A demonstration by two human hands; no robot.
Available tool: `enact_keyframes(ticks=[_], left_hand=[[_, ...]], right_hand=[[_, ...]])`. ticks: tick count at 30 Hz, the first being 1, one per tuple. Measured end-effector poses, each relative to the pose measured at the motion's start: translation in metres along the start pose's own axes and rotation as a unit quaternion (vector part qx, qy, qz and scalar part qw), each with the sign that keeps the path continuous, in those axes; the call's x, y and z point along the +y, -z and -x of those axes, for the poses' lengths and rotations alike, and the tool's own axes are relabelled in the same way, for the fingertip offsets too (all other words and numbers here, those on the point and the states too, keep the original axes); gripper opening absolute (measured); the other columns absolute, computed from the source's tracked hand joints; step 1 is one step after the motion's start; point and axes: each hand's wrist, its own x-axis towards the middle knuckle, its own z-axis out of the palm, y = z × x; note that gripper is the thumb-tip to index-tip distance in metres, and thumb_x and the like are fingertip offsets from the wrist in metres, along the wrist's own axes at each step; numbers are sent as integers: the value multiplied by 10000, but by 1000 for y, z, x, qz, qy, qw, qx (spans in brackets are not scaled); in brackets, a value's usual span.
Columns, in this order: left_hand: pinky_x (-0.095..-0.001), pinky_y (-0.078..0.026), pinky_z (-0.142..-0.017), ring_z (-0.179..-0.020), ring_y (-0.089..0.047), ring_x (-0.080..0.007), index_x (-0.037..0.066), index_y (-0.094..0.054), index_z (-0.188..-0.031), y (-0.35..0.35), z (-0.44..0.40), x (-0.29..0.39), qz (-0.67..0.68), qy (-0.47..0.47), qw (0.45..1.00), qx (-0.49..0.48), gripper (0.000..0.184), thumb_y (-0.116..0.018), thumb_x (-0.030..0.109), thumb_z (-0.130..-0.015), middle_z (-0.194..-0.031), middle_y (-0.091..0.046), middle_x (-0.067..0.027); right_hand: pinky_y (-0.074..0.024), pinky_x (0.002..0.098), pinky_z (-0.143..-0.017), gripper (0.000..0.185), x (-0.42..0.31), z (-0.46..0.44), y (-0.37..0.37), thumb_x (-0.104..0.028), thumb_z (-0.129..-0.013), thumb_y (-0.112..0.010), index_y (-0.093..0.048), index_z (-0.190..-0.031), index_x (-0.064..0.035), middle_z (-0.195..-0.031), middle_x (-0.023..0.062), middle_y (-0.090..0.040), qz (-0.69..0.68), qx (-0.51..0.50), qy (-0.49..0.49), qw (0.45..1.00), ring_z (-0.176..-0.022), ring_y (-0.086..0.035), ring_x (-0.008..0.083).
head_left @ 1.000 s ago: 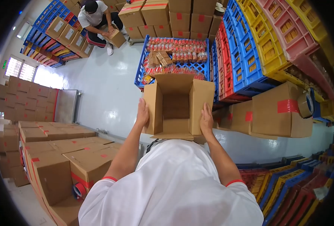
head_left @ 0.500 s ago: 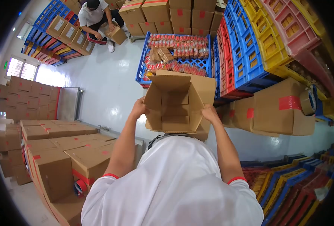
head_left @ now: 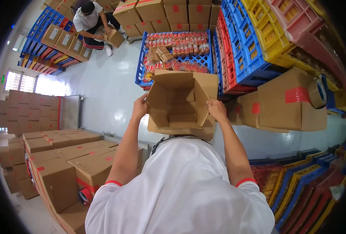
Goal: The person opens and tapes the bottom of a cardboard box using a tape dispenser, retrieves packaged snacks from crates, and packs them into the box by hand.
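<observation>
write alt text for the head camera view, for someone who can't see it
A person's left hand and right hand grip opposite sides of an open cardboard box. Beyond it sits a blue crate of wrapped goods, with stacked plastic crates to the right and taped cartons to the left. At the upper left, a co-worker handles a carton.

1 co-worker [head_left: 91,19], upper left. 4 white-labelled cartons [head_left: 67,43], same area. 2 tape rolls [head_left: 85,195], lower left + right. 1 held open box [head_left: 180,102], centre. 1 packet-filled blue crate [head_left: 140,71], upper centre.
</observation>
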Motion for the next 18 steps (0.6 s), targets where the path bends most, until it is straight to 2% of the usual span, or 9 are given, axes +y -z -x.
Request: enact_keyframes(ticks=[3, 5, 7, 8, 10, 12, 15, 17, 18], left_hand=[[-372, -599, -732, -845, -766, -249, 72, -594, -1445, -9, -1, 10, -21, 15, 1000, -7, 524, -608, 22, -923, -999, -775, -183], [-395, -599, -783, -879, -769, -279, 83, -567, -1472, -21, 3, 18, -35, 35, 999, -22, 548, -633, 50, -929, -1032, -771, -195], [-434, -538, -989, -1137, -704, -353, 75, -479, -1532, -34, 10, 26, -181, -57, 982, -14, 617, -685, 165, -958, -1289, -688, -238], [-434, -538, -989, -1137, -704, -353, 75, -479, -1532, -37, 15, 31, -184, -56, 981, -18, 617, -685, 165, -958, -1289, -688, -238], [-454, -413, -1149, -1379, -526, -392, 47, -418, -1555, -42, 31, 36, -194, -65, 978, 48, 699, -719, 266, -963, -1491, -528, -261], [-449, -392, -1167, -1419, -480, -387, 32, -428, -1544, -42, 45, 38, -181, -83, 978, 61, 688, -718, 271, -968, -1519, -492, -260], [-446, -362, -1192, -1446, -446, -382, 20, -452, -1524, -30, 66, 35, -199, -144, 965, 95, 655, -715, 262, -975, -1532, -477, -251], [-445, -357, -1190, -1424, -473, -365, 28, -480, -1509, -17, 73, 44, -220, -171, 954, 109, 613, -713, 239, -983, -1513, -514, -223], [-442, -361, -1181, -1413, -487, -349, 31, -494, -1503, -10, 73, 54, -210, -157, 961, 89, 593, -711, 229, -987, -1508, -531, -204]], right_hand=[[-494, 514, -1004, 522, 6, -2, -6, -429, -1009, -547, -627, -1379, -69, -1231, 250, -689, -25, -39, -17, 999, -1178, -634, 441], [-489, 499, -1021, 572, -11, 5, -4, -484, -1006, -547, -605, -1417, -90, -1271, 240, -680, -31, -39, -6, 999, -1204, -631, 422], [-485, 483, -1038, 624, -17, 14, -9, -539, -1002, -548, -583, -1454, -111, -1311, 229, -672, -40, -37, 2, 999, -1230, -629, 404], [-484, 470, -1045, 674, -15, 20, -12, -579, -994, -547, -555, -1483, -115, -1318, 221, -675, -21, -16, 14, 1000, -1239, -631, 391], [-483, 457, -1052, 725, 0, 26, -17, -619, -987, -545, -527, -1512, -120, -1325, 212, -679, -6, 5, 22, 1000, -1249, -634, 377], [-488, 452, -1045, 743, 29, 35, -19, -611, -982, -563, -517, -1511, -91, -1322, 216, -681, -137, 4, -60, 989, -1242, -639, 376], [-526, 439, -981, 708, 116, 60, -42, -579, -972, -606, -564, -1463, -71, -1229, 224, -720, -160, 32, -89, 983, -1150, -693, 374], [-504, 459, -1029, 635, 195, 88, -68, -508, -983, -605, -584, -1437, -64, -1347, 212, -668, -111, -57, -188, 974, -1233, -640, 387], [-504, 459, -1029, 635, 227, 109, -90, -508, -983, -605, -584, -1437, -64, -1347, 212, -668, -118, -29, -222, 968, -1233, -640, 387]])
